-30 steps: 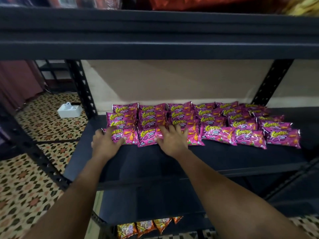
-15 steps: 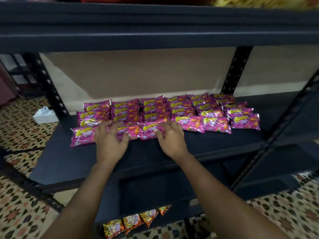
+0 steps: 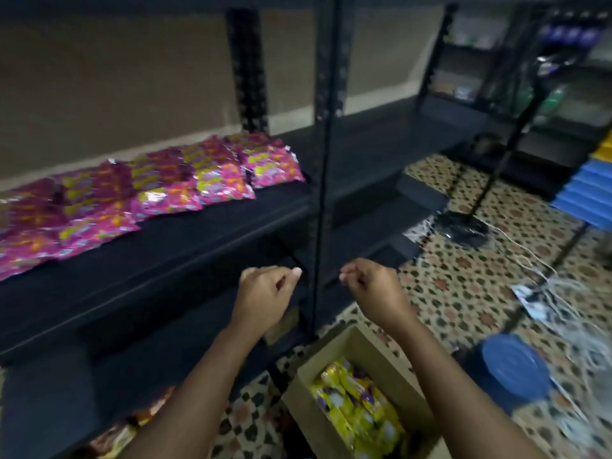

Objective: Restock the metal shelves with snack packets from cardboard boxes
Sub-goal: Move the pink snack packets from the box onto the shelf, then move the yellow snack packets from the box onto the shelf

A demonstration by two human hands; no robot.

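Note:
Rows of pink snack packets [image 3: 159, 190] lie flat on a dark metal shelf [image 3: 185, 240] at the left. Below me an open cardboard box [image 3: 331, 352] stands on the floor, filled with yellow packets [image 3: 354, 402]. My left hand [image 3: 261, 296] and my right hand [image 3: 374, 293] hover in the air in front of the shelf's edge, above the box. Both have loosely curled fingers and hold nothing. Neither touches a packet. The view is blurred by motion.
A black upright post [image 3: 326, 160] rises between my hands. Orange packets [image 3: 132, 425] lie on the lower shelf. To the right are a bare shelf bay, a stand's round base [image 3: 463, 226], white cables [image 3: 546, 276], a blue round tub [image 3: 510, 369] and stacked blue crates [image 3: 586, 190].
Both hands have lifted off the pink packets and drawn back toward me. My view has swung right and down, bringing the cardboard box and floor into sight.

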